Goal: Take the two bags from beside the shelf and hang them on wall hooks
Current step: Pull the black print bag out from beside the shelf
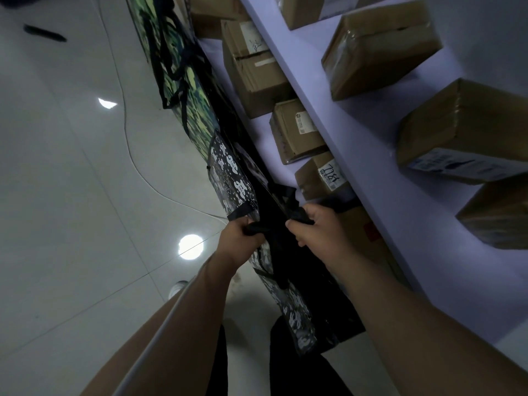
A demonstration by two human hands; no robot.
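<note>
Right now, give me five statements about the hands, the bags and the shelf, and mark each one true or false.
1. Both hands grip black straps of the black-and-white patterned bag. True: the left hand and right hand are each closed on a strap.
2. The green camouflage bag already hangs on a wall hook. False: it stands on the floor against the shelf; no hook is in view.
3. Cardboard boxes sit on the shelf. True.
4. The right hand is holding a box. False: it holds a strap.
5. A thin cable runs across the tiled floor. True.
</note>
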